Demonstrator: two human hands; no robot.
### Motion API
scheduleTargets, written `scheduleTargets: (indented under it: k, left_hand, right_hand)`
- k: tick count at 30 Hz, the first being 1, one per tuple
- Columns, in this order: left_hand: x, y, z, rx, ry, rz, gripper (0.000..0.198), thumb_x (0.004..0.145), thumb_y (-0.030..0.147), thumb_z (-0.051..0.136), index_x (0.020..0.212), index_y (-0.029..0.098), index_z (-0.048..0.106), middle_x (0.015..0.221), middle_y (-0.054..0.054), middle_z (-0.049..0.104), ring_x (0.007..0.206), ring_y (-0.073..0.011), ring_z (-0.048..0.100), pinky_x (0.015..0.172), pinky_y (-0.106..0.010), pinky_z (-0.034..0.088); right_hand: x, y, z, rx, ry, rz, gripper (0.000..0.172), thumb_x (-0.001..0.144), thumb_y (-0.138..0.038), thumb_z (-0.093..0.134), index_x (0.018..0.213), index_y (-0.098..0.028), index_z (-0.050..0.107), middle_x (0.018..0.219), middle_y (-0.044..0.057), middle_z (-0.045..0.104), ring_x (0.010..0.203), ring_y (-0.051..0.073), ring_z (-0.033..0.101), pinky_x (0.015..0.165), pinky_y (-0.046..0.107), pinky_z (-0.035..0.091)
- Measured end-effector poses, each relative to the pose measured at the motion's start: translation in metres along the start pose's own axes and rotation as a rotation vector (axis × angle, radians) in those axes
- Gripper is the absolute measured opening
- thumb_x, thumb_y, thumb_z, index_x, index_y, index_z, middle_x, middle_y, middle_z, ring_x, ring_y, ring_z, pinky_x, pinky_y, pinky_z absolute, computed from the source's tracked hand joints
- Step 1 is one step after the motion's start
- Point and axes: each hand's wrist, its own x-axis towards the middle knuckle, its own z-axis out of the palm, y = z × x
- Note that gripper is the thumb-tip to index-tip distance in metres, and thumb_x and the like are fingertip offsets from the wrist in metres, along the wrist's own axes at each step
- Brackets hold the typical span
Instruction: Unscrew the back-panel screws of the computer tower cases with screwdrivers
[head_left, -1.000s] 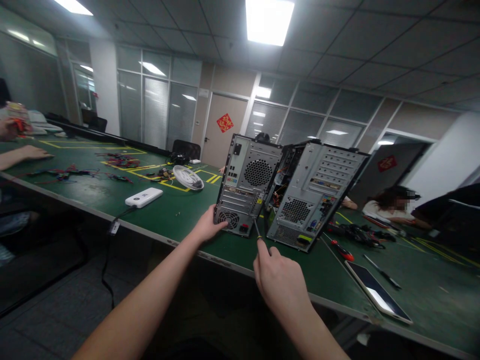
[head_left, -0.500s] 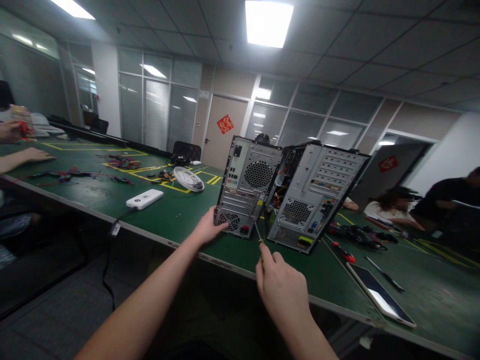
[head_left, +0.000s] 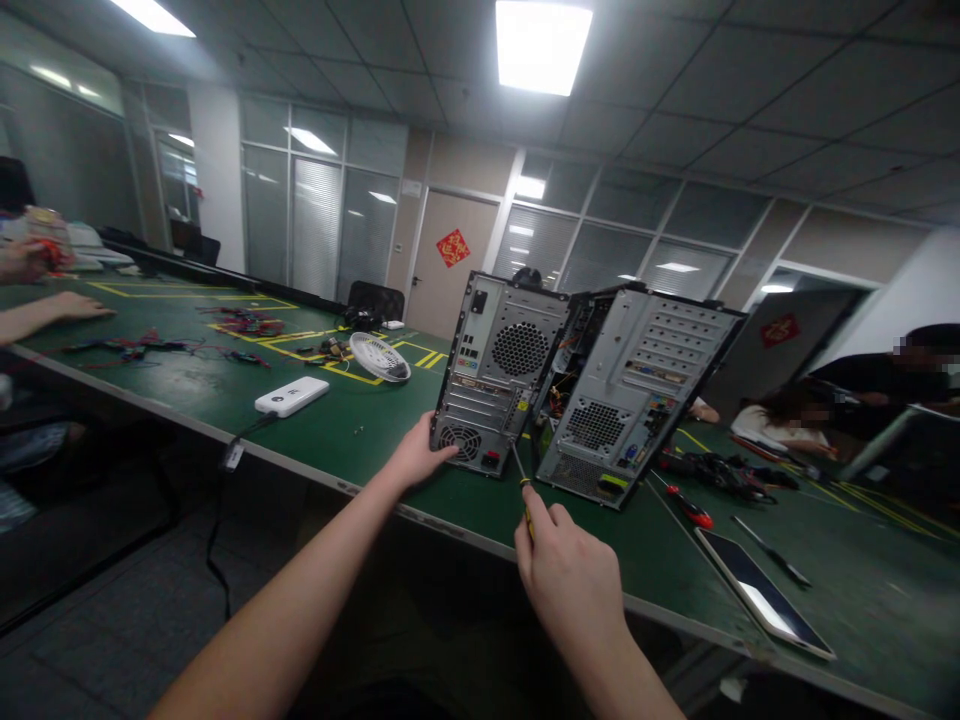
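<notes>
Two computer cases stand side by side on the green table, backs facing me. My left hand [head_left: 420, 455] is closed on the lower left edge of the left computer case [head_left: 519, 350], thumb lying over its rear panel by the bottom fan grille. In my right hand [head_left: 574, 565] is a screwdriver [head_left: 520, 464] with a yellow and black handle. Its shaft points up to the lower right edge of that same case; what exactly the tip meets is too small to tell. Just right of the screwdriver stands the other computer case [head_left: 600, 425], touched by neither hand.
A phone or tablet [head_left: 761, 590], a red-handled screwdriver [head_left: 688, 507] and a dark cable bundle [head_left: 727, 475] lie to the right. Leftward are a white power bank [head_left: 292, 397], a white round cover [head_left: 379, 357] and loose wires. Other people sit or lean at both ends.
The view has shifted slightly. Both hands and the screwdriver keep nearly the same place against the left case. At far right, a person in dark clothing has moved.
</notes>
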Motion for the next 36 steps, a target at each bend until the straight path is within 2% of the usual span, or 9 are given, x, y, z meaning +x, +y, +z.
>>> scheduleTargets:
  k: [18,26,36]
  left_hand:
    - [0.001,-0.002,0.001,-0.009,0.001,0.007,0.073,0.081,0.035,0.08,0.143,0.016,0.047,0.14,-0.019,0.066,0.129,-0.0323,0.064,0.111,-0.046,0.049]
    - [-0.001,0.001,0.0,0.003,0.0,0.001,0.071,0.081,0.033,0.08,0.142,0.016,0.047,0.14,-0.018,0.066,0.129,-0.0308,0.065,0.111,-0.043,0.049]
    - [-0.002,0.004,-0.002,0.012,-0.003,-0.032,0.074,0.081,0.034,0.081,0.143,0.016,0.047,0.139,-0.019,0.067,0.127,-0.0322,0.066,0.109,-0.043,0.051]
  right_hand:
    - [0.006,-0.003,-0.009,-0.045,-0.053,-0.026,0.04,0.1,-0.018,0.056,0.14,-0.017,0.065,0.093,0.008,0.072,0.071,0.018,0.073,0.054,0.026,0.04]
    - [0.012,-0.004,-0.016,-0.027,-0.119,-0.041,0.039,0.102,-0.02,0.055,0.14,-0.016,0.064,0.094,0.01,0.074,0.073,0.02,0.075,0.055,0.026,0.043]
    - [0.008,-0.008,-0.009,0.024,-0.083,-0.029,0.04,0.104,-0.02,0.05,0.141,-0.012,0.063,0.095,0.012,0.074,0.07,0.02,0.075,0.056,0.027,0.05]
